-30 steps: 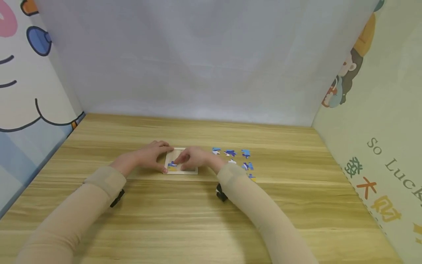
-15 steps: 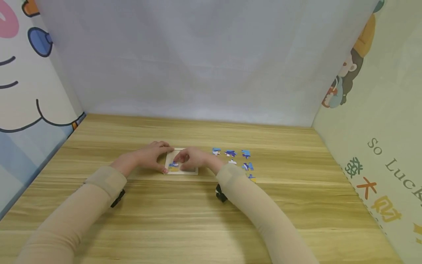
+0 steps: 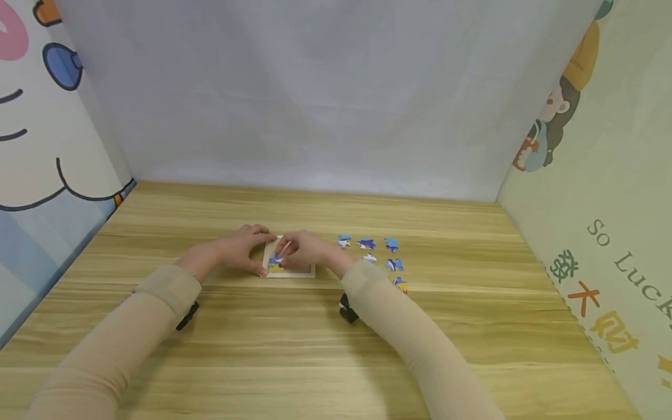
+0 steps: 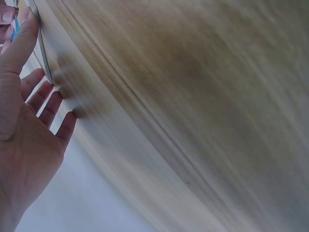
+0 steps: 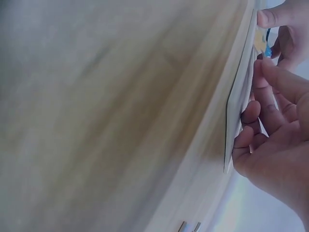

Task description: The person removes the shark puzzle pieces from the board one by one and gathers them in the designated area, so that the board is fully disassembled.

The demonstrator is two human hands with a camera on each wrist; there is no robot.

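Note:
My left hand [image 3: 244,245] rests at the left side of a small wooden puzzle frame [image 3: 289,276], its thumb at the near corner and a finger at the far corner. The fingers look fairly straight in the left wrist view. Over the frame, my right hand [image 3: 304,249] pinches a blue-and-white puzzle piece [image 3: 277,257] between thumb and index finger, low at the frame's left side. A yellow-and-blue piece [image 3: 275,269] lies in the near left corner. In the right wrist view the thumb and index fingertips meet near the blue patch [image 5: 268,50]; the piece is mostly hidden there.
Several loose puzzle pieces lie right of the frame, among them a purple-and-white one [image 3: 367,243], a blue one [image 3: 391,244] and a yellow-and-blue one [image 3: 401,284]. The wooden table [image 3: 273,350] ends at a white cloth backdrop [image 3: 315,116], with printed panels on both sides.
My right hand has shifted slightly left, and its thumb has come in toward the index finger at the blue-and-white puzzle piece. The left hand has stayed at the frame.

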